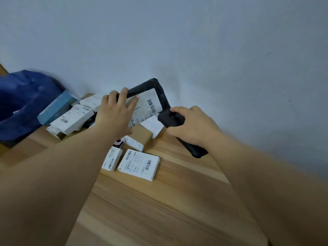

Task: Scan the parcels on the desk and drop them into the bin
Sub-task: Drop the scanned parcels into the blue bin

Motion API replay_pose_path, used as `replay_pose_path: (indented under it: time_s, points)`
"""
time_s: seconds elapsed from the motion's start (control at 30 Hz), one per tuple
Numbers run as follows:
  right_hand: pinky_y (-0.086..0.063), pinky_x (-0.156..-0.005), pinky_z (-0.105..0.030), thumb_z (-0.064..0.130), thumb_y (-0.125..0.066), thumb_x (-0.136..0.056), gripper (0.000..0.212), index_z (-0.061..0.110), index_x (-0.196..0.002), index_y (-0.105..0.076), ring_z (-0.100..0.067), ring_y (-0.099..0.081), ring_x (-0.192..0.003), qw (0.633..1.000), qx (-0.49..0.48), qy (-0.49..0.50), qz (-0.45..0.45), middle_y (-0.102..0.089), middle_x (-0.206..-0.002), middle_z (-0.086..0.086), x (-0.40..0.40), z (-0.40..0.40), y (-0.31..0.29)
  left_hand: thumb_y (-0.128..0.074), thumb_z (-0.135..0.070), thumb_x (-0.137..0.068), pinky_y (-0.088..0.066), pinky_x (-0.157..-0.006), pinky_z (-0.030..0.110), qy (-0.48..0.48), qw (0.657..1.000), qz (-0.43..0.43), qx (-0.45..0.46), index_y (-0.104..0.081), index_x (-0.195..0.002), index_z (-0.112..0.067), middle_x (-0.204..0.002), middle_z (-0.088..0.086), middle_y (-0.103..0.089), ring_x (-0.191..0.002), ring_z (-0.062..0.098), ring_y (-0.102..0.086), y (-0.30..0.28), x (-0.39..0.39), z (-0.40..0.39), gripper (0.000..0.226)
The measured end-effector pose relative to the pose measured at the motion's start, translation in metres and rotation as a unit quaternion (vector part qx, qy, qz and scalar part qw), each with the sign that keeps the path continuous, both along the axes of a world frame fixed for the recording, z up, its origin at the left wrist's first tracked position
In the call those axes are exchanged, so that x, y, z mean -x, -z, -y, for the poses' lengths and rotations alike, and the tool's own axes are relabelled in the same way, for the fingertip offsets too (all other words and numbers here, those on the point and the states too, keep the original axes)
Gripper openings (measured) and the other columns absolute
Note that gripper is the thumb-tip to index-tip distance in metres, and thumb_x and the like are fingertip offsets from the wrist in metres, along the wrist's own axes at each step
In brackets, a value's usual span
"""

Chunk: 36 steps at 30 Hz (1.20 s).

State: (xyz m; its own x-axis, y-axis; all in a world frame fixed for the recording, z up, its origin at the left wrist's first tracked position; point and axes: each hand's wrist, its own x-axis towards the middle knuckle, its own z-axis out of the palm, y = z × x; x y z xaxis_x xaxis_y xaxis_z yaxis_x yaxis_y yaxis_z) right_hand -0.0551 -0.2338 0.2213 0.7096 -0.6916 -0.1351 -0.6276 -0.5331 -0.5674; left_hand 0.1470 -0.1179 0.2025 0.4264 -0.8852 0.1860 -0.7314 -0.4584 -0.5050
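Left hand grips the black parcel above the desk; right hand clasps the scanner, seemingly touching its label. I'd angle the barcode squarely toward it.

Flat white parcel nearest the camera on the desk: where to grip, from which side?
Grip the flat white parcel across its two short edges, coming from above. It lies flat, label up, on the desk, its right and near edges free; a narrow white box crowds its left.
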Motion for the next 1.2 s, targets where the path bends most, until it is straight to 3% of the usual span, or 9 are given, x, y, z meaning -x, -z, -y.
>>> replay_pose_path:
  time_s: [0.13,0.37,0.5,0.63,1.07,1.2]
  points:
    - [-0.041,-0.082,-0.033,0.052,-0.066,-0.080,0.068,0.051,-0.143,-0.040,-0.023,-0.055,-0.107,0.999,0.030,-0.020,-0.005,-0.040,-0.118,0.006,-0.001,-0.012,-0.016,-0.080,-0.064,-0.056,-0.040,-0.099,0.048,0.002,0.999,0.023,0.034,-0.033,-0.149,-0.020,-0.146,0.018,-0.029,-0.119,0.038,-0.041,-0.017,-0.001,-0.016,0.112]
    - [-0.042,-0.084,-0.034,0.050,-0.063,-0.083,0.069,0.049,-0.146,-0.037,-0.028,-0.055,-0.113,0.997,0.063,-0.035,-0.017,-0.042,-0.128,0.002,-0.001,-0.035,-0.026,-0.082,-0.065,-0.051,-0.041,-0.095,0.048,-0.004,0.999,0.023,0.047,-0.040,-0.144,-0.020,-0.142,0.018,-0.035,-0.115,0.037,-0.044,-0.024,0.006,-0.036,0.112]
    - [-0.045,-0.085,-0.035,0.050,-0.064,-0.082,0.068,0.049,-0.145,-0.038,-0.025,-0.052,-0.105,0.996,0.069,-0.043,-0.035,-0.043,-0.124,0.002,0.002,-0.044,-0.030,-0.077,-0.060,-0.063,-0.036,-0.104,0.047,-0.006,0.999,0.016,0.033,-0.027,-0.150,-0.020,-0.149,0.018,-0.026,-0.124,0.037,-0.039,-0.028,0.009,-0.054,0.108]
    - [-0.044,-0.086,-0.034,0.049,-0.064,-0.083,0.067,0.049,-0.146,-0.039,-0.026,-0.052,-0.112,0.995,0.067,-0.059,-0.046,-0.043,-0.123,0.002,-0.001,-0.053,-0.035,-0.069,-0.062,-0.073,-0.031,-0.110,0.046,-0.024,1.000,0.009,0.013,-0.012,-0.152,-0.023,-0.154,0.017,-0.014,-0.132,0.036,-0.031,-0.029,0.007,-0.069,0.106]
    - [-0.047,-0.082,-0.031,0.047,-0.065,-0.081,0.062,0.049,-0.141,-0.047,-0.021,-0.055,-0.104,0.981,0.097,-0.146,-0.087,-0.050,-0.115,0.005,-0.059,-0.114,-0.075,-0.058,-0.068,-0.080,-0.028,-0.114,0.049,-0.097,0.994,-0.008,0.043,-0.004,-0.155,-0.023,-0.155,0.015,-0.009,-0.137,0.036,-0.024,-0.028,-0.056,-0.159,0.102]
    - [-0.050,-0.081,-0.031,0.046,-0.068,-0.079,0.064,0.048,-0.140,-0.048,-0.018,-0.058,-0.099,0.984,0.086,-0.150,-0.052,-0.054,-0.114,0.006,-0.098,-0.156,-0.079,-0.061,-0.069,-0.078,-0.027,-0.114,0.049,-0.151,0.985,-0.050,0.070,-0.003,-0.154,-0.023,-0.157,0.016,-0.005,-0.139,0.038,-0.022,-0.033,-0.082,-0.209,0.106]
